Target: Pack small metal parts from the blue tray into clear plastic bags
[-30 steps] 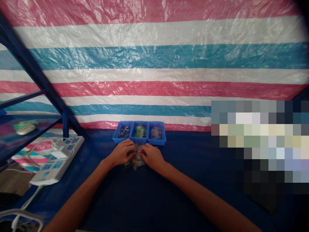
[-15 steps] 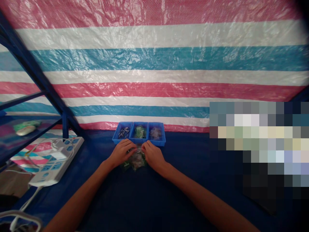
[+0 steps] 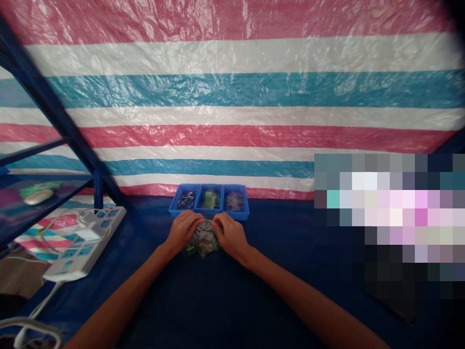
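My left hand (image 3: 184,233) and my right hand (image 3: 231,234) face each other over the dark blue table, fingers pinched at the top edge of a small clear plastic bag (image 3: 206,242). Greenish and pale contents show through the bag, but I cannot make out what they are. Just behind my fingertips stands a blue three-compartment tray (image 3: 242,215). Small dark and silvery rod-like pieces (image 3: 187,199) lie in its left compartment. Green packets (image 3: 210,198) fill the middle one, and clear packets (image 3: 233,200) the right one.
A white power strip (image 3: 87,257) with plugs and cables lies at the left. Blue metal frame bars (image 3: 82,152) rise behind it, beside a shelf holding a green and white item (image 3: 39,193). Striped plastic sheeting (image 3: 232,92) hangs at the back. The right side is blurred into blocks.
My hands have barely shifted, still at the bag's top edge. The left fingertips have moved very slightly, and a little more of the bag's upper part shows between the hands.
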Demonstrator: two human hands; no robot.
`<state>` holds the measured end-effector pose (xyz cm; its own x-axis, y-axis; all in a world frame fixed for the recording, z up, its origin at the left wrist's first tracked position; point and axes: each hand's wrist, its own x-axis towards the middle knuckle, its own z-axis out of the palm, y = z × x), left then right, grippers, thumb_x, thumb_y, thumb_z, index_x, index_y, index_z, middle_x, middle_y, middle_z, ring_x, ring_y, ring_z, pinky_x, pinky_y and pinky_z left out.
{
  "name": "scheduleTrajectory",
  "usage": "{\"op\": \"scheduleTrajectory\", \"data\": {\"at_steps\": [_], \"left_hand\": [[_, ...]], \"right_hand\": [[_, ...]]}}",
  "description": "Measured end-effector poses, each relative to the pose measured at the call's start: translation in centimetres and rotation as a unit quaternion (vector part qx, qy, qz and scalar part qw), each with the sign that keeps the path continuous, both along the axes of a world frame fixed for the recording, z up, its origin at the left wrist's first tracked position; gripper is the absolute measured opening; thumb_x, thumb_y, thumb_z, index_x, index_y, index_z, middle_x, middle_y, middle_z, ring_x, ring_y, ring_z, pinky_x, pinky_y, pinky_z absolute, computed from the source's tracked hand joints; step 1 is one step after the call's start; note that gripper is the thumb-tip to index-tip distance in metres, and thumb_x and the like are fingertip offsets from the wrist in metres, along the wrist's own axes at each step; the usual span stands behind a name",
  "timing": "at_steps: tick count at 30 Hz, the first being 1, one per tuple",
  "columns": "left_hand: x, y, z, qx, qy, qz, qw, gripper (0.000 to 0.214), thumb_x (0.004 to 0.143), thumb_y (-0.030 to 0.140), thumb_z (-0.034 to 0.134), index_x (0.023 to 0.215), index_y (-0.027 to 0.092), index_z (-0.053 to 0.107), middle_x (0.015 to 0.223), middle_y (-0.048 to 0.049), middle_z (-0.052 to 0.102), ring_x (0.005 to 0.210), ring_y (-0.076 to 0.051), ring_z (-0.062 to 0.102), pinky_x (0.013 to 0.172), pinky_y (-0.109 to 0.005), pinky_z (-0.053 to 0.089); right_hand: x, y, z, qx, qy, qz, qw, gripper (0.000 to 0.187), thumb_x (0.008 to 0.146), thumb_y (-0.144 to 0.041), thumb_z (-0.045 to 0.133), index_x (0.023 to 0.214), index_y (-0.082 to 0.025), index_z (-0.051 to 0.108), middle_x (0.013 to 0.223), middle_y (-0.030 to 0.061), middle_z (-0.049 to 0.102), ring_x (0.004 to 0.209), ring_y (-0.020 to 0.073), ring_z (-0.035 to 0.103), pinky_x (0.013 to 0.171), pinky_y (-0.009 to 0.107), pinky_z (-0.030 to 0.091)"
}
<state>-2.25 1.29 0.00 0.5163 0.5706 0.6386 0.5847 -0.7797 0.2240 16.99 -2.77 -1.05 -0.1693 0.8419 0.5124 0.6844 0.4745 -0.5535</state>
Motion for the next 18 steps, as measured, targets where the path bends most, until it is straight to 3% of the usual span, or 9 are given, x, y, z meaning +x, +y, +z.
{"op": "scheduleTrajectory", "data": {"at_steps": [7, 13, 18], "left_hand": [[0.6, -0.6, -0.2, -0.027, -0.034, -0.012, 0.999, 0.018, 0.090, 0.029, 0.049, 0.088, 0.018, 0.063, 0.081, -0.0052, 0.067, 0.076, -0.016, 0.061, 0.073, -0.029, 0.049], [0.9, -0.9, 0.2, -0.057, -0.046, -0.025, 0.997, 0.015, 0.088, 0.027, 0.052, 0.085, 0.018, 0.063, 0.081, -0.0041, 0.067, 0.076, -0.015, 0.062, 0.074, -0.027, 0.049], [1.0, -1.0, 0.1, -0.070, -0.055, -0.022, 0.996, 0.016, 0.089, 0.027, 0.051, 0.083, 0.017, 0.062, 0.080, -0.0045, 0.066, 0.075, -0.015, 0.061, 0.071, -0.026, 0.049]], "right_hand": [[0.1, 0.4, -1.1, 0.007, 0.086, -0.006, 0.996, 0.017, 0.091, -0.025, 0.041, 0.089, -0.018, 0.057, 0.083, 0.0037, 0.062, 0.077, 0.0157, 0.058, 0.072, 0.024, 0.041], [-0.1, 0.4, -2.0, 0.004, 0.090, -0.012, 0.996, 0.023, 0.093, -0.028, 0.038, 0.082, -0.019, 0.057, 0.075, 0.0024, 0.060, 0.070, 0.0147, 0.056, 0.068, 0.023, 0.039], [0.0, -0.2, -1.5, 0.033, 0.127, -0.022, 0.991, 0.033, 0.094, -0.028, 0.035, 0.071, -0.018, 0.056, 0.067, 0.0020, 0.057, 0.063, 0.0136, 0.054, 0.063, 0.024, 0.038]]}}
